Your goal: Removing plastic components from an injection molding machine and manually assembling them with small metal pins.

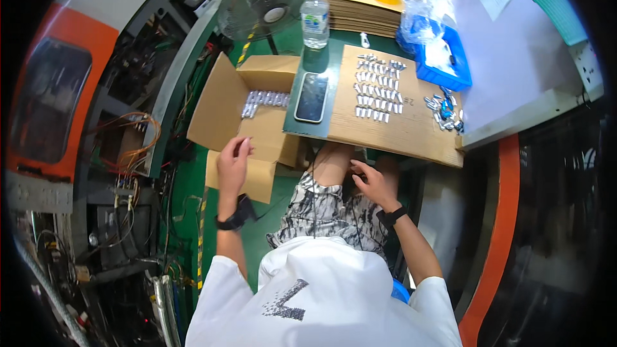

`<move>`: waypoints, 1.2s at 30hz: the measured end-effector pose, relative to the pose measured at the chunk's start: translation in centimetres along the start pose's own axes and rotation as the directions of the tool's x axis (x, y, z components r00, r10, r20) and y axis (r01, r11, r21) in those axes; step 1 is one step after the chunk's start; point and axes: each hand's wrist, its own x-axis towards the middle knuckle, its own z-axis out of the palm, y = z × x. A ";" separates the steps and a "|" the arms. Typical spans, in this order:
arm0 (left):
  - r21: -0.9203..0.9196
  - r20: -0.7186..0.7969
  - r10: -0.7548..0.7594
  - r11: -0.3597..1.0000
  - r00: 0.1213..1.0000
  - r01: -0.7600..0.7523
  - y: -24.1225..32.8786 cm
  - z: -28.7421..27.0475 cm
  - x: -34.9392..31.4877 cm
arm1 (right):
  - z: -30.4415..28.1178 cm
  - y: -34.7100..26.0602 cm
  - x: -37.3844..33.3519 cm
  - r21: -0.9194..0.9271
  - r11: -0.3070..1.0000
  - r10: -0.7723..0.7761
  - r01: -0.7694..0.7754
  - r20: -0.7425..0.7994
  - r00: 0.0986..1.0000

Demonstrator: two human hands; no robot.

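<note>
Hands: our left hand (232,162) pinches, we judge, a small light rigid metal piece over the open cardboard box (225,99), best gripped by its sides; right hand (371,183) loosely open, empty, near the knee.

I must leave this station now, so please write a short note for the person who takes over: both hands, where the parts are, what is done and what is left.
Left hand: raised over the open cardboard box on the left; its grip seems pinched, but whether it holds a part is too small to tell.
Right hand: low, just under the table edge, above the lap, holding nothing that shows.
Done: one short row of small silver parts lies in the box.
Left: rows of the same parts on the cardboard sheet, and a loose heap beside the blue tray.
</note>
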 end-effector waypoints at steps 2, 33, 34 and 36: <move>0.256 0.121 0.105 0.957 0.987 -0.133 3.3 -1.8 -0.3 | -1.8 4.8 -1.6 -0.261 0.965 0.048 -0.031 0.058 0.997; 0.557 0.663 -0.429 0.830 0.614 -0.022 -9.0 5.4 -9.5 | -0.5 21.2 -21.4 0.720 0.179 0.952 -0.670 0.043 0.301; 0.567 0.655 -0.406 0.822 0.637 -0.059 -9.4 4.9 -9.6 | -0.8 21.3 -19.6 0.620 0.339 0.925 -0.708 -0.080 0.372; 0.566 0.650 -0.403 0.823 0.644 -0.056 -10.8 5.3 -9.8 | -2.1 22.3 -16.2 0.598 0.446 0.893 -0.666 -0.244 0.379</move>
